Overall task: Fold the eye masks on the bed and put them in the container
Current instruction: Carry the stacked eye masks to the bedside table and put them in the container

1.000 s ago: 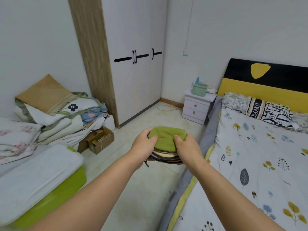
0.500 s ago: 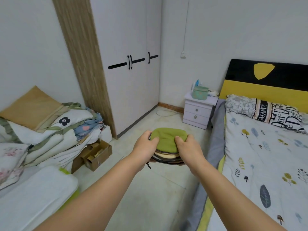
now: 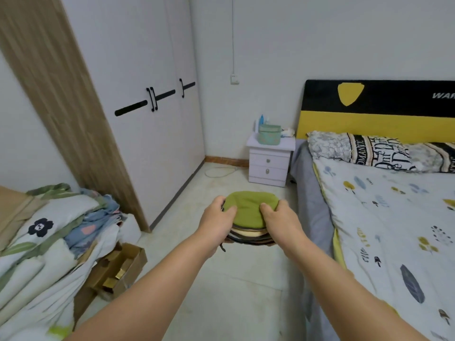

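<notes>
Top mask (image 3: pixel 248 207) between the thumbs was olive green; under it, near the fingers (image 3: pixel 268 210), layers of grey, cream and brown. Bedsheet (image 3: pixel 394 217) right of the fingers: pale blue-white, printed with yellow, blue and dark leaves. Headboard (image 3: pixel 379 112) beyond: black over yellow, yellow shield. Nightstand (image 3: pixel 269 166) lilac-white. Wardrobe (image 3: pixel 152 70) white, black handles, wood-grain side. Pillow (image 3: pixel 384 153) with black lettering.

eye masks (image 3: pixel 248 212): folded stack, green one on top, beige, grey and brown layers beneath
pose: flat, level
place: held above floor, left of bed (image 3: pixel 384 217)
</notes>
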### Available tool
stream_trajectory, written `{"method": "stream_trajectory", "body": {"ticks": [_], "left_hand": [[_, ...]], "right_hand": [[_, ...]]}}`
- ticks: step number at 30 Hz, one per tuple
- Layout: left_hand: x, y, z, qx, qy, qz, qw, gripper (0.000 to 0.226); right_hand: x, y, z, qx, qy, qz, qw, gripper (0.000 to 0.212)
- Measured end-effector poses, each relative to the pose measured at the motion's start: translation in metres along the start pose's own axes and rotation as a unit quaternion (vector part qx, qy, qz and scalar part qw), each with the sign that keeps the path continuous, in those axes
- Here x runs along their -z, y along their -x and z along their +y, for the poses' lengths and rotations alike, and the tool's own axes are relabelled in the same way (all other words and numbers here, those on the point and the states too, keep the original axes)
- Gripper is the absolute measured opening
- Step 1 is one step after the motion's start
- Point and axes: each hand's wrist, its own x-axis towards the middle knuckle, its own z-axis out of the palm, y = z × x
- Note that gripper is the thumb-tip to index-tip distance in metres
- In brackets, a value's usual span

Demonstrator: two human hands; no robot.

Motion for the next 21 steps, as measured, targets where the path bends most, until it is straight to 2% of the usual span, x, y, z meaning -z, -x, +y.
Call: {"method": "stream_trajectory", "body": {"ticks": [10,21], "left_hand": [[0.052,-0.091,-0.007,-0.008,-0.008,-0.041,0.999,0.014],[0.014,-0.225,0.015,-0.002,0.018,-0.048,0.999,0.016]], "right_hand": [[-0.061,-0.056,-0.039,-0.026,-0.022,0.028,0.999,0.033],[-0.058,-0.198,-0.048,-0.017,-0.007,0.058,0.998,0.024]]}}
